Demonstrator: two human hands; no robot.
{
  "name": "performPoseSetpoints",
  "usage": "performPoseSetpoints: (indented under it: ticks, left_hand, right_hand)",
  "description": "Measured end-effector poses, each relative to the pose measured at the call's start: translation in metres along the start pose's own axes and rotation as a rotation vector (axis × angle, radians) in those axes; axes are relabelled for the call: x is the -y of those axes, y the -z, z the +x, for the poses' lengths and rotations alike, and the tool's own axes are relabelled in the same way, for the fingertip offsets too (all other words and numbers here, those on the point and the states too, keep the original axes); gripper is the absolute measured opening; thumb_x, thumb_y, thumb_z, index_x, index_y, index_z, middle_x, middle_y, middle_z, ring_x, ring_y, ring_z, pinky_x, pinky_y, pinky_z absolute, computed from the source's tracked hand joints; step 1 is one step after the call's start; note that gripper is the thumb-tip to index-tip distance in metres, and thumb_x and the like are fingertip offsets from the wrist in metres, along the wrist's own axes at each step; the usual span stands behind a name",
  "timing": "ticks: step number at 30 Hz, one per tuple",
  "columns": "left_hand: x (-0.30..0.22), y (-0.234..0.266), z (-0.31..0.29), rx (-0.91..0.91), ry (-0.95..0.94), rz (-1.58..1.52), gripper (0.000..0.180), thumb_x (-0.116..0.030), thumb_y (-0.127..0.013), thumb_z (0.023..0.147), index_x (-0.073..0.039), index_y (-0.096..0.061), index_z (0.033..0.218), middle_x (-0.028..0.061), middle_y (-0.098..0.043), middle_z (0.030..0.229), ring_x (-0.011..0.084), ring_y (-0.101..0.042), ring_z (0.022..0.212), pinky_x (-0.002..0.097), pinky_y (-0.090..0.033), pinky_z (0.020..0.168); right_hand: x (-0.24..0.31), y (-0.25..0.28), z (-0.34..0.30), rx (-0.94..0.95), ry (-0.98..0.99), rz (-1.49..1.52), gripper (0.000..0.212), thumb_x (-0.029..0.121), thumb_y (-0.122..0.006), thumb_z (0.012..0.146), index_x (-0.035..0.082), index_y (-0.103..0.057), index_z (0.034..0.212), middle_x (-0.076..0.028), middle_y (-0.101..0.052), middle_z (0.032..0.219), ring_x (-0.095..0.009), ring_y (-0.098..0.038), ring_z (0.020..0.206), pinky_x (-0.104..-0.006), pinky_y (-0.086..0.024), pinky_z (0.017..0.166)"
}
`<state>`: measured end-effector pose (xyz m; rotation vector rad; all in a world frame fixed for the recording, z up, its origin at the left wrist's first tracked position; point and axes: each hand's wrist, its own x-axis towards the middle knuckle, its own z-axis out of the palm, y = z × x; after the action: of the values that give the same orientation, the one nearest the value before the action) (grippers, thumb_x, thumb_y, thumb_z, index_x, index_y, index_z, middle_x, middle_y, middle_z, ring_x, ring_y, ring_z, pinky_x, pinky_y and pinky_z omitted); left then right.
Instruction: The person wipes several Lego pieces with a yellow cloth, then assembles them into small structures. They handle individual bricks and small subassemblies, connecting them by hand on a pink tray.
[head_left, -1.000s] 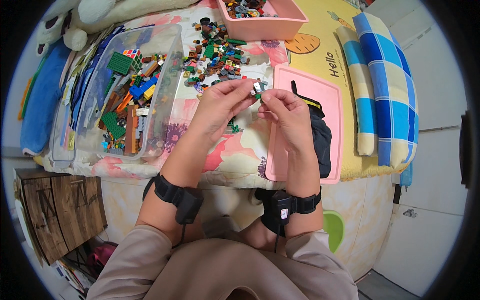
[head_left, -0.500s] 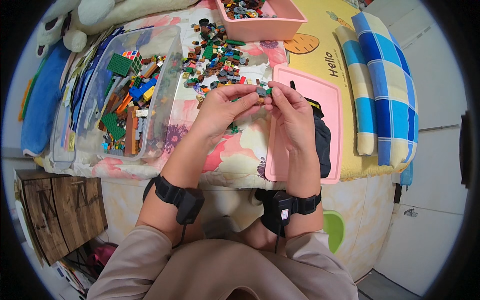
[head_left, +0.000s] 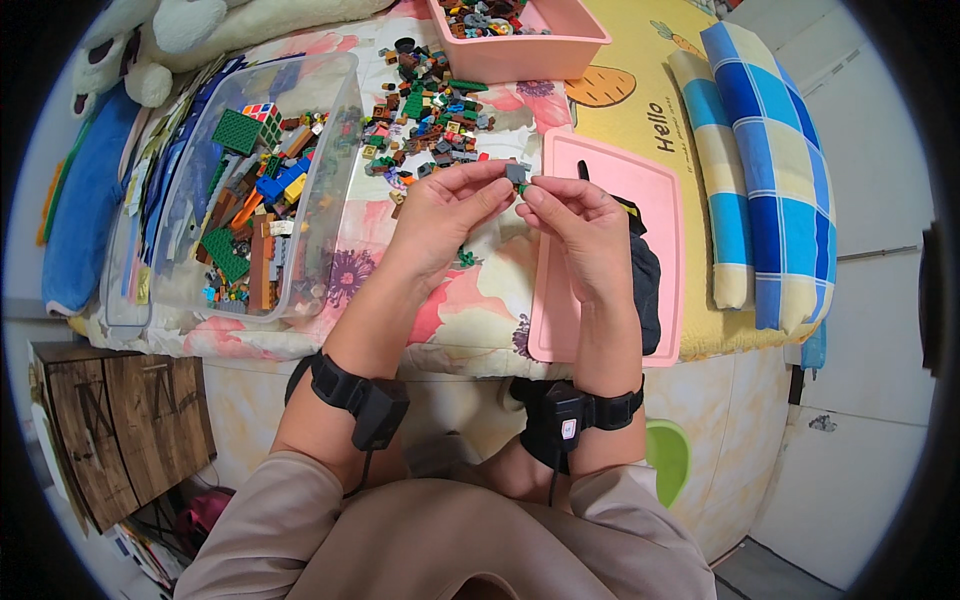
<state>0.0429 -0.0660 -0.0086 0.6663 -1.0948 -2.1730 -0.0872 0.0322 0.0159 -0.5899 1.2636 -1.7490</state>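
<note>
My left hand (head_left: 445, 215) and my right hand (head_left: 580, 225) meet above the flowered cloth, fingertips pinched close together. Between them is a small dark grey toy brick (head_left: 516, 173), with a bit of green piece (head_left: 521, 189) just under it. The left fingers grip the grey brick; the right thumb and fingertips close on the green piece, largely hiding it. Whether the two pieces are joined I cannot tell. Beyond my hands spreads a heap of loose toy bricks (head_left: 425, 110), mostly green, brown and grey.
At left a clear plastic bin (head_left: 345, 135) holds bricks, green plates and a puzzle cube (head_left: 262, 116). A pink bin (head_left: 525, 62) of bricks stands at the back. Under my right hand lies a pink lid (head_left: 560, 325) bearing a black cloth item (head_left: 646, 290). Checked cushions (head_left: 775, 180) are at right.
The grey brick has turned and now sticks up above my fingertips. My right fingertips have shifted slightly down and left, covering more of the green piece.
</note>
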Motion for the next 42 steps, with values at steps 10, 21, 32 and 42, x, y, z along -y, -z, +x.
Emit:
performPoseSetpoints:
  ticks: [10,21,32,42]
  left_hand:
    - [0.003,-0.007,-0.005,-0.024,-0.049,0.001,0.028,-0.006,-0.067,0.087,0.002,-0.06,0.113,0.0082,-0.068,0.099,0.011,-0.065,0.088,0.0223,-0.053,0.08]
    - [0.007,-0.012,-0.006,0.042,0.045,-0.347,0.036,-0.007,-0.061,0.092,0.002,-0.052,0.125,0.0119,-0.06,0.118,0.0156,-0.059,0.108,0.03,-0.048,0.097]
    - [-0.001,-0.008,-0.004,0.208,-0.047,-0.288,0.048,0.0,-0.057,0.091,0.001,-0.044,0.137,0.0098,-0.054,0.132,0.0143,-0.054,0.117,0.0279,-0.044,0.101]
    - [-0.01,-0.008,-0.008,0.236,-0.132,0.016,0.048,-0.003,-0.059,0.089,0.004,-0.045,0.135,0.0142,-0.056,0.13,0.0191,-0.055,0.117,0.0318,-0.042,0.102]
  right_hand:
    - [-0.006,-0.005,0.0,-0.047,0.061,-0.025,0.017,-0.003,-0.07,0.082,-0.008,-0.066,0.098,-0.012,-0.068,0.091,-0.014,-0.066,0.078,-0.0228,-0.054,0.072]
    - [-0.014,-0.011,-0.004,-0.114,0.202,-0.211,0.019,-0.002,-0.071,0.081,-0.004,-0.07,0.099,-0.005,-0.067,0.094,-0.007,-0.061,0.078,-0.0181,-0.049,0.065]
    - [-0.011,-0.013,-0.004,-0.097,0.556,-0.477,0.022,-0.005,-0.069,0.079,-0.002,-0.069,0.101,-0.01,-0.062,0.104,-0.013,-0.063,0.085,-0.0244,-0.054,0.073]
    - [-0.008,-0.006,-0.008,-0.084,0.678,-0.619,0.018,-0.004,-0.071,0.076,0.001,-0.071,0.094,-0.01,-0.067,0.082,-0.015,-0.065,0.073,-0.0243,-0.051,0.064]
